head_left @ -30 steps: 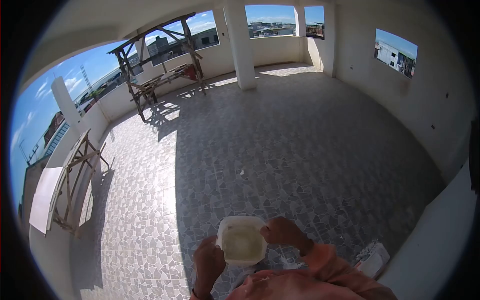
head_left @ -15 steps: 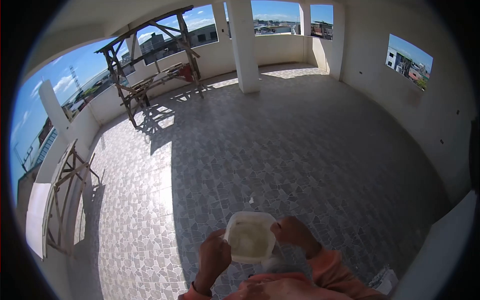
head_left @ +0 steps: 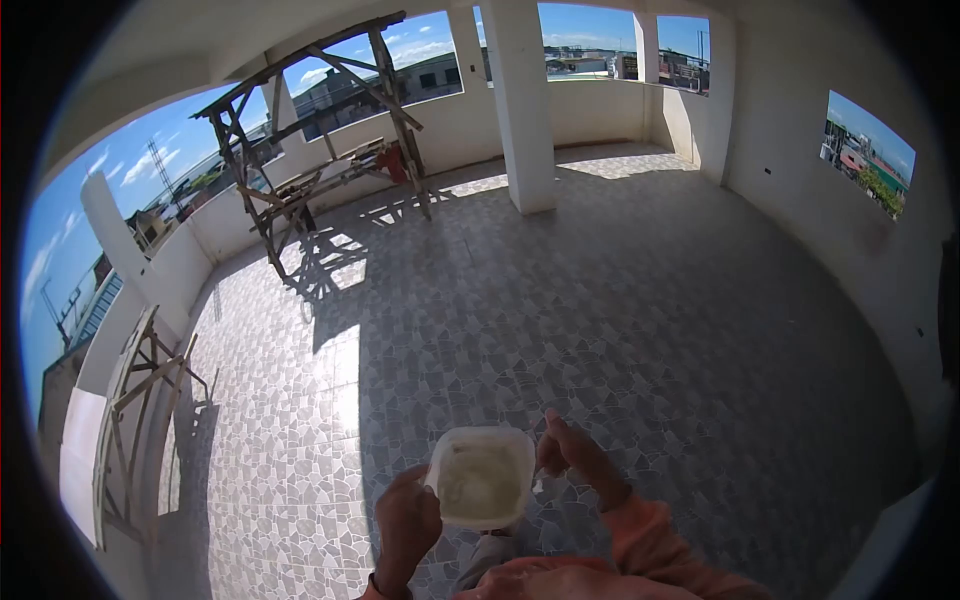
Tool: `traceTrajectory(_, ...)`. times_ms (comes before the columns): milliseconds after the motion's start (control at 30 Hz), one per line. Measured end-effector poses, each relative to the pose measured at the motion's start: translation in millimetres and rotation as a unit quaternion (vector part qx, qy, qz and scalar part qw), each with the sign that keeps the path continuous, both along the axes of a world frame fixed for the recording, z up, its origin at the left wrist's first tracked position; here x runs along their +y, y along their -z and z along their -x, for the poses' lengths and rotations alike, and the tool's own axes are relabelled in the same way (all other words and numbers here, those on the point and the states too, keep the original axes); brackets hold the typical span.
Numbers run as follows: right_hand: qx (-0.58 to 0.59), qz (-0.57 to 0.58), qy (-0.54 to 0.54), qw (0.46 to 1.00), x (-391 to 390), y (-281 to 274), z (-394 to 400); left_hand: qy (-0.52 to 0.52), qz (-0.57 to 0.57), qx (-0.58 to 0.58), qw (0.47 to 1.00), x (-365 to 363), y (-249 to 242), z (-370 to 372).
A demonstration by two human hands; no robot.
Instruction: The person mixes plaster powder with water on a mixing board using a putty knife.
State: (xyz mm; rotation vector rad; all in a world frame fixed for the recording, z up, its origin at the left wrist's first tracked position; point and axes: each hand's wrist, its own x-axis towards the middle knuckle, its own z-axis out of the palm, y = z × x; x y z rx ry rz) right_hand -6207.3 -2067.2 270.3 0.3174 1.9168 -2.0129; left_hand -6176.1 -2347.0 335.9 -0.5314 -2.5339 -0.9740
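Observation:
A squarish, translucent white plastic tub (head_left: 440, 440) with a pale, cloudy layer inside is held in front of my body. My left hand (head_left: 408, 515) is closed on its left rim, with the thumb at the edge. My right hand (head_left: 578, 458) is beside the right rim, its fingers curled and one digit pointing up. Whatever those curled fingers hold, if anything, is hidden. A small white scrap (head_left: 539, 487) shows just below the right hand.
Stone-patterned tile floor (head_left: 480, 330) spreads ahead, sunlit at left. A wooden scaffold (head_left: 325, 165) stands at the back left, near a white column (head_left: 528, 120). Another wooden frame (head_left: 140, 400) with a pale board (head_left: 82, 455) leans along the left wall.
My right hand has shifted from gripping the tub's right rim to just beside it, one digit now raised. The tub is slightly further left in view. The room has shifted with my head.

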Motion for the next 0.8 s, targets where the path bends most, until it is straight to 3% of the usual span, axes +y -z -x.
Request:
traceTrajectory(33,-0.023,0.106,0.061,0.992,13,45,36,0.004,-0.003,-0.006,1.000,1,1,29)
traceTrajectory(67,-0.007,0.304,0.019,0.952,34,127,73,0.009,-0.007,-0.015,1.000,2,3,53)
traceTrajectory(167,-0.147,0.509,0.099,0.843,-10,199,139,0.063,0.041,0.010,0.997,-1,20,140)
traceTrajectory(200,-0.009,0.410,0.064,0.910,-38,207,148,0.049,0.020,-0.026,0.998,-2,18,163)
traceTrajectory(267,0.152,0.318,0.030,0.935,-76,151,188,0.027,-0.040,-0.087,0.995,14,8,219)
traceTrajectory(300,0.156,0.346,0.030,0.924,-89,110,202,0.032,-0.048,-0.100,0.993,15,11,246)
traceTrajectory(367,0.120,0.597,-0.106,0.786,-87,91,273,0.037,-0.057,-0.116,0.991,13,15,309)
traceTrajectory(433,0.073,0.700,-0.152,0.694,-89,102,314,0.037,-0.052,-0.121,0.991,21,7,351)
traceTrajectory(467,0.056,0.693,-0.144,0.704,-88,118,347,0.039,-0.051,-0.122,0.990,25,4,378)
traceTrajectory(533,0.078,0.611,-0.091,0.782,-94,142,400,0.038,-0.069,-0.114,0.990,26,11,430)
traceTrajectory(600,0.146,0.436,0.005,0.888,-103,153,448,0.035,-0.077,-0.107,0.991,25,20,485)
traceTrajectory(800,0.047,0.546,0.013,0.836,-79,135,637,-0.008,-0.100,-0.099,0.990,23,35,653)
